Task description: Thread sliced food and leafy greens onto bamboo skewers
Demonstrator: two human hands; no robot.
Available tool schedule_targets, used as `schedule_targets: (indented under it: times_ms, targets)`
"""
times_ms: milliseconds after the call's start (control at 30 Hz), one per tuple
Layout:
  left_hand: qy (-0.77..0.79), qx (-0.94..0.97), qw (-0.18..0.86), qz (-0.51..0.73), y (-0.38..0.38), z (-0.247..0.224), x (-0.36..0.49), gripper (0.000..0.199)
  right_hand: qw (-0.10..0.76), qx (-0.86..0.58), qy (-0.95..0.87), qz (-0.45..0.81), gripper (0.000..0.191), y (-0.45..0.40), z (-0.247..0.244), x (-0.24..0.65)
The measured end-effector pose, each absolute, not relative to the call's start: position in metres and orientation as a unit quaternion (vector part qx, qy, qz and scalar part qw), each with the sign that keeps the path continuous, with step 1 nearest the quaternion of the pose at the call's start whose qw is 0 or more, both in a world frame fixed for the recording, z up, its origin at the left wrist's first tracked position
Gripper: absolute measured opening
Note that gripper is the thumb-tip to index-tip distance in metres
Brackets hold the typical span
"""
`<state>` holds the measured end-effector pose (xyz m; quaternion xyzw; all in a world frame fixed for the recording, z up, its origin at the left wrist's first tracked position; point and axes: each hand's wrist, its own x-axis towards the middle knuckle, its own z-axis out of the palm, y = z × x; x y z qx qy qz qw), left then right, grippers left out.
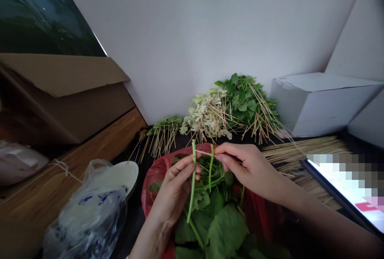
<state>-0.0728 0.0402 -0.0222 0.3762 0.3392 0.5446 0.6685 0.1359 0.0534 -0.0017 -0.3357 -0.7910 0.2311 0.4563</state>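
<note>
My left hand [180,183] pinches a pale green vegetable stem [192,187], held nearly upright in front of me. A thin wooden skewer [203,152] runs between that stem and the fingertips of my right hand [240,163], which is closed on it. Close to the right fingertips, a shorter green stem [211,171] hangs across the skewer. Whether the skewer's far tip passes through the left stem cannot be made out. Below both hands, large green leaves and stems [226,227] fill a red plastic bag [150,183].
Skewered leafy greens [243,99], pale cabbage-like pieces [204,111] and green stem skewers [166,125] lie along the wall. Bare skewers [300,151] are at right, near a lit screen [345,195] and white box [324,95]. A bowl [132,173], clear bag [90,211] and cardboard box [75,111] stand left.
</note>
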Motion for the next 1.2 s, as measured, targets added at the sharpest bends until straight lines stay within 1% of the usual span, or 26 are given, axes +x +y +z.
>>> schedule_targets:
  times_ms: [233, 467, 700, 933, 1067, 1133, 1200]
  targets:
    - [0.337, 0.362, 0.648, 0.579, 0.040, -0.024, -0.073, 0.030, 0.419, -0.350, -0.813, 0.202, 0.020, 0.055, -0.007, 0.133]
    - [0.345, 0.328, 0.640, 0.603, 0.040, -0.021, -0.071, 0.031, 0.414, -0.356, -0.814, 0.198, 0.019, 0.056, -0.010, 0.133]
    - [0.370, 0.336, 0.626, 0.599, 0.040, -0.021, -0.067, 0.032, 0.410, -0.358, -0.817, 0.193, 0.019, 0.057, -0.012, 0.133]
    - [0.392, 0.410, 0.594, 0.571, 0.041, -0.031, -0.068, 0.023, 0.417, -0.346, -0.819, 0.191, 0.020, 0.057, -0.018, 0.127]
    - [0.404, 0.496, 0.541, 0.545, 0.042, -0.036, -0.068, 0.017, 0.417, -0.333, -0.818, 0.213, 0.020, 0.058, -0.020, 0.124]
    - [0.412, 0.532, 0.512, 0.534, 0.043, -0.035, -0.073, 0.019, 0.410, -0.338, -0.815, 0.231, 0.019, 0.060, -0.019, 0.127]
    - [0.431, 0.538, 0.483, 0.540, 0.047, -0.031, -0.083, 0.026, 0.403, -0.347, -0.803, 0.269, 0.020, 0.063, -0.016, 0.134]
